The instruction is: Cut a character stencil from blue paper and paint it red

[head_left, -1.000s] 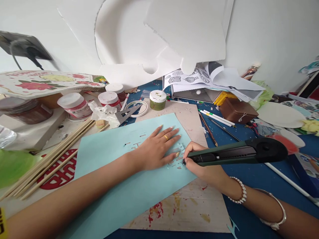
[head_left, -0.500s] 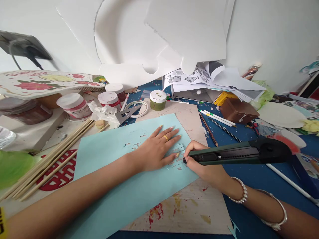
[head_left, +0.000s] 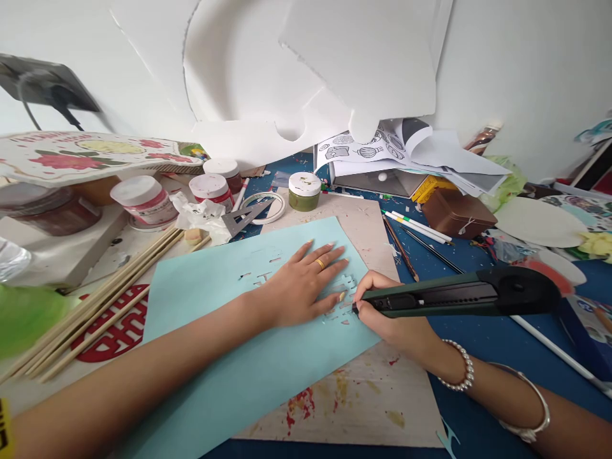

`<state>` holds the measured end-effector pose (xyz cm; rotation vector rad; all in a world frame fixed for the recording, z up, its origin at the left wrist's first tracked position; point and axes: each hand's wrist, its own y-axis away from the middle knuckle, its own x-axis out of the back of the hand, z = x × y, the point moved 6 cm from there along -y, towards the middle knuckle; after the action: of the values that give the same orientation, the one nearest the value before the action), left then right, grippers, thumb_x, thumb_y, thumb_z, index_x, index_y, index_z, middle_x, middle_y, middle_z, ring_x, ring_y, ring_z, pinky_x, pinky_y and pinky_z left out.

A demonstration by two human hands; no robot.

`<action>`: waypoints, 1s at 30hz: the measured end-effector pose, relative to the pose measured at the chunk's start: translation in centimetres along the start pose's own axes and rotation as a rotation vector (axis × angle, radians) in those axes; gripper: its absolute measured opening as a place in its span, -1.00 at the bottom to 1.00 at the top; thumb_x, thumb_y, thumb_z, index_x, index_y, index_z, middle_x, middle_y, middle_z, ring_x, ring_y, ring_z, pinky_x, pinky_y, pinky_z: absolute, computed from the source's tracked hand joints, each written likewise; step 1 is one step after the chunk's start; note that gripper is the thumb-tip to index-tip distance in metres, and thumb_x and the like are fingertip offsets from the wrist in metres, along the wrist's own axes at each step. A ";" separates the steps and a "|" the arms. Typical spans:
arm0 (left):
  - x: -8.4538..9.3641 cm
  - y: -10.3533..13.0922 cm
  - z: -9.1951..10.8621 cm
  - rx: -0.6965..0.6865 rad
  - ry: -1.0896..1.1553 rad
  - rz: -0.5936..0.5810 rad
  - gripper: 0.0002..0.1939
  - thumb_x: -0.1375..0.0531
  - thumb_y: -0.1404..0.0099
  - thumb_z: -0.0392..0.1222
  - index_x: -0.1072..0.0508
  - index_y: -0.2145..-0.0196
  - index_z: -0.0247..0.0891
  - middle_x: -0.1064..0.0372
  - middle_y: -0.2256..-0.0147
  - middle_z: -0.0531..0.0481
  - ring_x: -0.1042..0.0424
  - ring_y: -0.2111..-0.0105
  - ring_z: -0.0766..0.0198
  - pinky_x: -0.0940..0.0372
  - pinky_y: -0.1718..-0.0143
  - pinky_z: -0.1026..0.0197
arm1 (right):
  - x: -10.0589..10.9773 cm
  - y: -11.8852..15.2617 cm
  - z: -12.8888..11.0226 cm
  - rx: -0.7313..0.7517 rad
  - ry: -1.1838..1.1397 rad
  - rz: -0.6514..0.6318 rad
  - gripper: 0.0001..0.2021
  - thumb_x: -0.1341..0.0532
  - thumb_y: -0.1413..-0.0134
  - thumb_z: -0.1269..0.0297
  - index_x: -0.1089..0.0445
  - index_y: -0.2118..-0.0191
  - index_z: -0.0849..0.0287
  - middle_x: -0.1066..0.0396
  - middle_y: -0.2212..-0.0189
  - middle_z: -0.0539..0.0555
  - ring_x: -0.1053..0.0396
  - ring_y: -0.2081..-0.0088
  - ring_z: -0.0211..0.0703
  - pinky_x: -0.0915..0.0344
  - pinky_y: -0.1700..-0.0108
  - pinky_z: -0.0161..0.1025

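Head view: over the last second, little shifts around you. Your left hand keeps its place, flat on the blue paper with its fingers spread, its thumb just beside the small cut-outs. Your right hand stays closed around the knife, gripping it close to the nose; the knife's rear end has swung slightly farther right, while the nose stays over nearly the same spot near that thumb. You seem to be working on one small detail, with the sheet held steady. Whether the blade is in the paper, I cannot tell, since your fingers hide it.

The paper lies across the stained board on the blue bench, its far edge near the green jar. A blue scrap by the board's near corner has not visibly moved.
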<state>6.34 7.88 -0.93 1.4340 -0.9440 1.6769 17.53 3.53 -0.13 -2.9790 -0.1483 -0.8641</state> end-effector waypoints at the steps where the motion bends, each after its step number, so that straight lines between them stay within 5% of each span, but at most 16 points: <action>1: 0.0 0.0 0.0 -0.001 0.002 0.005 -0.47 0.15 -0.33 0.03 0.02 -0.15 -0.31 0.22 -0.20 -0.09 0.26 -0.19 0.14 0.34 -0.14 -0.04 | 0.0 0.0 0.0 -0.003 -0.003 0.000 -0.87 -0.03 0.18 0.54 -0.16 0.52 0.15 -0.18 0.62 -0.10 -0.11 0.60 -0.34 -0.07 0.58 -0.41; 30: 0.1 0.0 0.0 -0.008 0.015 0.025 -0.48 0.13 -0.32 0.02 0.00 -0.14 -0.31 0.20 -0.19 -0.10 0.25 -0.18 0.12 0.32 -0.14 -0.05 | -0.1 -0.1 0.0 0.027 -0.038 -0.022 -0.86 -0.05 0.17 0.56 -0.17 0.51 0.17 -0.20 0.62 -0.10 -0.17 0.59 -0.37 -0.11 0.58 -0.45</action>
<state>6.33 7.87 -0.87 1.4076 -0.9630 1.6975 17.41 3.60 -0.20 -2.9753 -0.1927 -0.8010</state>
